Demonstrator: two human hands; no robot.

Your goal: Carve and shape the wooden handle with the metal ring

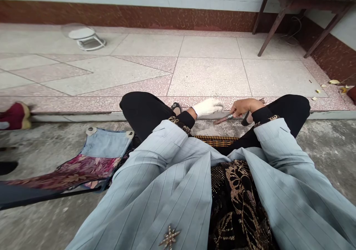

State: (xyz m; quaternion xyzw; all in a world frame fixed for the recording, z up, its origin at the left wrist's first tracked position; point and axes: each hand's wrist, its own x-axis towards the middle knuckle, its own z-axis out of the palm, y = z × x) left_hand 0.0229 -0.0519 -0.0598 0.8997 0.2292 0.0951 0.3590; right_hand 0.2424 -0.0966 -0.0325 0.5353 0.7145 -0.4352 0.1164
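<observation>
I sit low with both knees raised in black trousers and both arms stretched forward between them. My left hand [208, 106] wears a white knit glove and rests palm down on the concrete step edge, fingers together and extended. My right hand [246, 106] is bare and curled round a thin metal rod-like tool [224, 119] that lies slanted on the concrete, its tip pointing left under the gloved hand. A woven mat [217, 140] shows between my legs.
A floral fabric chair seat [83, 166] lies at my left. A maroon shoe [15, 116] sits at the left edge. A white stool [85, 38] stands far on the tiled floor. Wooden table legs [274, 26] stand at the back right.
</observation>
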